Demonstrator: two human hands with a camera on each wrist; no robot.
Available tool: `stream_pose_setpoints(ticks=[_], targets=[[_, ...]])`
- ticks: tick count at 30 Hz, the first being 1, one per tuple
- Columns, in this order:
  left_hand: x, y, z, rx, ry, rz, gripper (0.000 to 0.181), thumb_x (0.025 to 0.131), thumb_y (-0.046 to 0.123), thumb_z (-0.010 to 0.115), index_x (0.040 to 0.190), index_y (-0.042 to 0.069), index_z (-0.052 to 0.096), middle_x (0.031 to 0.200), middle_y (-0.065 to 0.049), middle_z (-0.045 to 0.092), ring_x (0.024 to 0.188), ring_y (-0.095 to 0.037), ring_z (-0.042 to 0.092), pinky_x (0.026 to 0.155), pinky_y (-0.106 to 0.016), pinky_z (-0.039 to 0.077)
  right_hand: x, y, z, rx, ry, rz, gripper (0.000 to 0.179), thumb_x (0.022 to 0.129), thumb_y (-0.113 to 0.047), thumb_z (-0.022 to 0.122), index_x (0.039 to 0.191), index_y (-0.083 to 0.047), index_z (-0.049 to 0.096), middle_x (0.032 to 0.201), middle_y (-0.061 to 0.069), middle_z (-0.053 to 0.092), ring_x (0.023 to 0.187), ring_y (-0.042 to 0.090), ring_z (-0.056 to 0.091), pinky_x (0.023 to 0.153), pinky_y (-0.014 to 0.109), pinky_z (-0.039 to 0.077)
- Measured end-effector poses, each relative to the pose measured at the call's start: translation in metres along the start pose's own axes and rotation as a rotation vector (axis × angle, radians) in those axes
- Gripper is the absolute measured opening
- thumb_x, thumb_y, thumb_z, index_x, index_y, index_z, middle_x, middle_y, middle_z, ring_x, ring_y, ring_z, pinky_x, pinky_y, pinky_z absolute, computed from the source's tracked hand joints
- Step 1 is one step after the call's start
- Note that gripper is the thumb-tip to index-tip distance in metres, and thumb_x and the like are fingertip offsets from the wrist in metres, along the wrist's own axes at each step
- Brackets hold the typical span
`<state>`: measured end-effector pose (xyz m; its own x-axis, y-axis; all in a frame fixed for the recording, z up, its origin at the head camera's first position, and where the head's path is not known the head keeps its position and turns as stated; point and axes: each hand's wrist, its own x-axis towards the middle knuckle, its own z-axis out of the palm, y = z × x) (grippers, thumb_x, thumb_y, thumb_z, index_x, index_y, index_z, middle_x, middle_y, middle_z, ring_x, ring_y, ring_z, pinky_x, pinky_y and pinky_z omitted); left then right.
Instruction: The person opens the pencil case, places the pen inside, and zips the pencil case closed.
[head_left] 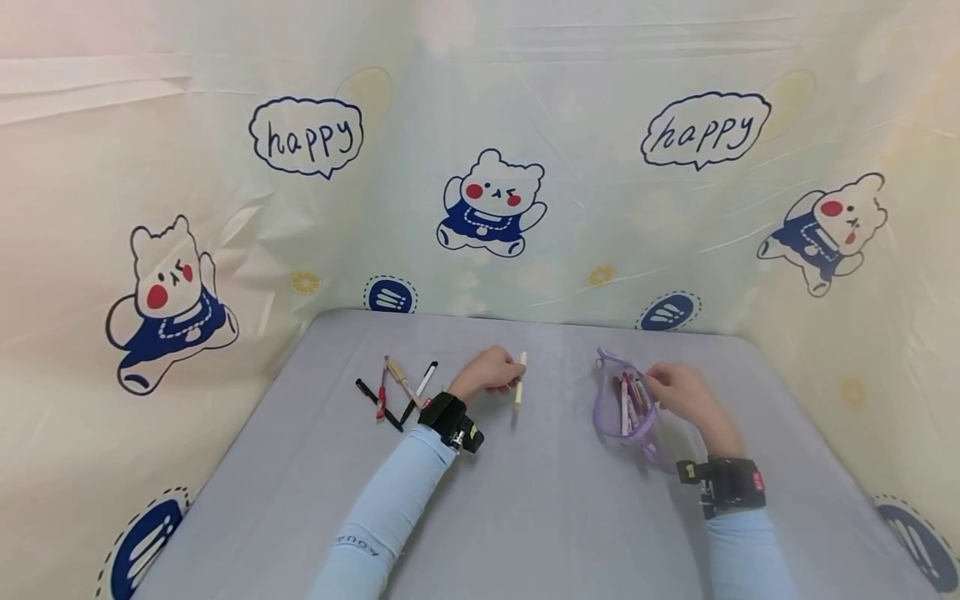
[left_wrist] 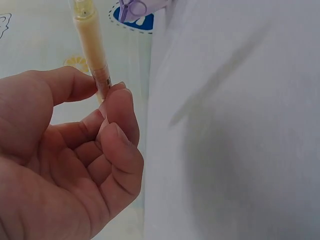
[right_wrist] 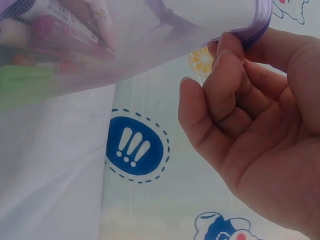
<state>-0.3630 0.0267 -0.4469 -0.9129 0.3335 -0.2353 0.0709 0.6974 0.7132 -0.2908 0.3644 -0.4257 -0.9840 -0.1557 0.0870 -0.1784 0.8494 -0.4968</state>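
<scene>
My left hand (head_left: 491,369) pinches a pale yellow pen (head_left: 519,393) between thumb and fingertips, above the table's middle. In the left wrist view the pen (left_wrist: 91,42) points upward, its clear yellowish end at the top. To the right, a purple see-through mesh pencil case (head_left: 599,410) stands with its mouth spread. Several pens (head_left: 628,406) lie inside it. My right hand (head_left: 688,398) pinches the right side of its rim. In the right wrist view, thumb and fingers hold the purple edge (right_wrist: 257,31), and a bright green item (right_wrist: 27,82) shows through the mesh.
Left of my left hand, several pens lie loosely crossed on the grey table (head_left: 525,517): a black one (head_left: 366,388), a red one (head_left: 382,398), a beige one (head_left: 397,372) and a white one with black ends (head_left: 426,380). A printed curtain (head_left: 585,208) surrounds the table's back and sides.
</scene>
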Motion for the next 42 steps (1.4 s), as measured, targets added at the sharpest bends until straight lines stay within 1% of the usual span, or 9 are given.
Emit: stream_pose_setpoints(ticks=[4, 8, 13, 17, 22, 25, 33, 38, 42], targets=[[0.000, 0.015, 0.008, 0.001, -0.008, 0.009, 0.032, 0.097, 0.026, 0.056, 0.079, 0.005, 0.072, 0.087, -0.013, 0.074, 0.070, -0.023, 0.065, 0.056, -0.027, 0.047, 0.000, 0.000, -0.001, 0.009, 0.000, 0.001, 0.024, 0.096, -0.017, 0.054, 0.102, 0.002, 0.067, 0.088, 0.014, 0.070, 0.074, 0.018, 0.063, 0.063, 0.030, 0.053], [0.000, 0.028, 0.018, -0.010, -0.010, 0.021, 0.031, 0.097, 0.025, 0.056, 0.078, 0.006, 0.072, 0.084, -0.010, 0.073, 0.068, -0.020, 0.067, 0.056, -0.027, 0.049, 0.000, 0.000, -0.002, 0.009, 0.003, 0.003, 0.025, 0.096, -0.017, 0.054, 0.103, 0.003, 0.067, 0.089, 0.016, 0.070, 0.073, 0.019, 0.064, 0.063, 0.030, 0.053], [0.001, 0.038, 0.030, -0.036, -0.002, 0.009, 0.030, 0.096, 0.025, 0.056, 0.078, 0.007, 0.072, 0.078, -0.003, 0.071, 0.061, -0.015, 0.067, 0.060, -0.031, 0.055, -0.001, 0.000, -0.003, -0.003, 0.008, -0.003, 0.024, 0.096, -0.016, 0.054, 0.101, 0.002, 0.068, 0.087, 0.013, 0.070, 0.074, 0.019, 0.064, 0.063, 0.030, 0.053], [0.002, 0.046, 0.040, -0.065, 0.011, 0.027, 0.029, 0.096, 0.025, 0.056, 0.080, 0.007, 0.072, 0.076, -0.001, 0.071, 0.058, -0.013, 0.066, 0.062, -0.032, 0.057, -0.001, -0.001, -0.003, -0.012, 0.006, -0.005, 0.023, 0.096, -0.016, 0.054, 0.101, 0.002, 0.068, 0.087, 0.012, 0.070, 0.074, 0.018, 0.064, 0.063, 0.030, 0.052], [0.005, 0.058, 0.050, -0.121, -0.014, 0.064, 0.029, 0.095, 0.025, 0.056, 0.081, 0.006, 0.072, 0.078, -0.005, 0.073, 0.056, -0.012, 0.065, 0.054, -0.026, 0.054, -0.001, -0.005, -0.004, -0.009, -0.004, 0.001, 0.023, 0.096, -0.016, 0.055, 0.101, 0.002, 0.068, 0.088, 0.014, 0.070, 0.073, 0.019, 0.065, 0.063, 0.030, 0.053], [0.007, 0.065, 0.058, -0.125, -0.024, 0.062, 0.030, 0.096, 0.025, 0.056, 0.080, 0.006, 0.072, 0.077, -0.005, 0.074, 0.055, -0.012, 0.066, 0.051, -0.024, 0.052, -0.001, -0.007, -0.004, -0.003, -0.013, 0.001, 0.023, 0.096, -0.015, 0.055, 0.103, 0.003, 0.067, 0.089, 0.014, 0.070, 0.074, 0.020, 0.065, 0.063, 0.031, 0.053], [0.015, 0.078, 0.080, -0.128, -0.031, 0.071, 0.033, 0.097, 0.027, 0.056, 0.073, 0.009, 0.070, 0.066, -0.001, 0.070, 0.058, -0.016, 0.069, 0.048, -0.023, 0.048, -0.001, -0.004, -0.002, -0.005, -0.014, 0.007, 0.023, 0.096, -0.015, 0.054, 0.103, 0.003, 0.067, 0.089, 0.015, 0.070, 0.076, 0.021, 0.064, 0.064, 0.032, 0.054], [0.020, 0.082, 0.095, -0.199, -0.047, 0.056, 0.033, 0.097, 0.026, 0.057, 0.070, 0.009, 0.067, 0.059, -0.003, 0.067, 0.060, -0.020, 0.070, 0.046, -0.023, 0.047, -0.001, -0.005, -0.002, -0.007, -0.017, 0.008, 0.024, 0.097, -0.015, 0.054, 0.103, 0.004, 0.067, 0.089, 0.015, 0.070, 0.076, 0.021, 0.064, 0.064, 0.032, 0.054], [0.022, 0.082, 0.103, -0.253, -0.052, 0.063, 0.029, 0.097, 0.024, 0.056, 0.073, 0.009, 0.065, 0.062, -0.002, 0.067, 0.055, -0.016, 0.066, 0.046, -0.022, 0.046, -0.001, -0.007, -0.002, -0.010, -0.021, 0.009, 0.024, 0.096, -0.015, 0.054, 0.103, 0.004, 0.067, 0.090, 0.016, 0.070, 0.076, 0.022, 0.064, 0.064, 0.032, 0.054]])
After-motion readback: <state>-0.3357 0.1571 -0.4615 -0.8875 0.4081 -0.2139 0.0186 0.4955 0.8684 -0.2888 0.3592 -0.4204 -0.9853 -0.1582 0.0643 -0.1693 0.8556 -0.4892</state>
